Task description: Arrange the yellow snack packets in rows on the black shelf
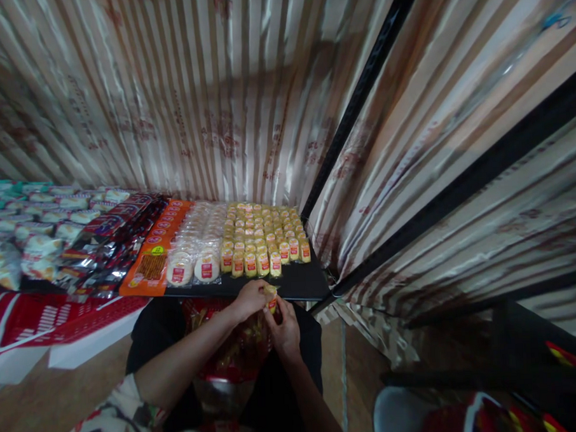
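Between my two hands is a small yellow wrapped snack pack [271, 294] with a red and white label. My left hand [251, 298] pinches it from the left near its top, and my right hand [284, 327] grips it from the right and below. Both hands are just off the front edge of a black shelf [291, 289]. Right behind them, matching yellow packs [263, 263] stand in close rows on the shelf. Under my forearms, between my knees, lies a red bag [231, 352] with more wrapped packs showing dimly inside.
Left of the yellow packs are round white wrapped crackers [207, 265], an orange pretzel-stick bag [152, 263], dark red packets [110, 233] and white packets [41, 246]. A black metal post [350, 114] rises at the shelf's right end. Striped sheeting [191, 93] hangs behind. A red box [58, 321] sits lower left.
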{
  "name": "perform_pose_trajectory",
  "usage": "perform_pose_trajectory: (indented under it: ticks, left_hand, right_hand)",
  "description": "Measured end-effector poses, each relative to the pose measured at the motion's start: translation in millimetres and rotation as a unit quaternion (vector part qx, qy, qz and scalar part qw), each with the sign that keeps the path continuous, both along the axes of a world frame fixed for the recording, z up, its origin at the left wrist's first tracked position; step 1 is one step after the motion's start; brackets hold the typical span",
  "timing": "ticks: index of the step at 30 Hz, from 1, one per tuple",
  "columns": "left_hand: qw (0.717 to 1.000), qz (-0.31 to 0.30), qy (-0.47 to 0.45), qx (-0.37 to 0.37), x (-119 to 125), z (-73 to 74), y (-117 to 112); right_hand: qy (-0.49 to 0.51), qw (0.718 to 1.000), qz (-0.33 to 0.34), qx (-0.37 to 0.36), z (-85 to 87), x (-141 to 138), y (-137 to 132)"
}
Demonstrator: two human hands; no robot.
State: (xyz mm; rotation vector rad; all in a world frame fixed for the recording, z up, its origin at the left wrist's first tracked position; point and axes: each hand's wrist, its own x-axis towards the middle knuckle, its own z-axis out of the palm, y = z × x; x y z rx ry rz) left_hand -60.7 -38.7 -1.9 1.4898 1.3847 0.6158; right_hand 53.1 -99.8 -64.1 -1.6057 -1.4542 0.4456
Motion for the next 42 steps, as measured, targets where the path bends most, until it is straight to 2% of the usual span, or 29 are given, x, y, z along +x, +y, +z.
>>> perform_pose_trajectory:
  ticks: [5,14,20,29,34,42]
  left_hand:
    - [0.995,-0.006,0.065,0.072,10,10.9,6]
    - [0.995,0.044,-0.022,0.09,37,9.7,20]
    - [0.995,0.039,-0.053,0.077,50,9.6,27]
    - [0.994,0.047,0.023,0.092,55,-4.5,37]
    - [0.994,0.037,0.03,0.093,57,-4.2,40]
    - [0.99,0.01,0.04,0.136,57,-6.7,43]
  right_hand:
    - [-0.002,0.999,-0.017,0.032,10.5,6,9]
    - [-0.015,0.996,-0.07,0.056,12.3,32,42]
    - [-0.014,0.995,-0.092,0.038,11.3,47,66]
    - [-0.041,0.994,-0.097,0.034,7.1,52,92]
    - [-0.064,0.993,-0.101,0.022,4.8,50,99]
    - [-0.078,0.992,-0.093,0.021,3.1,52,106]
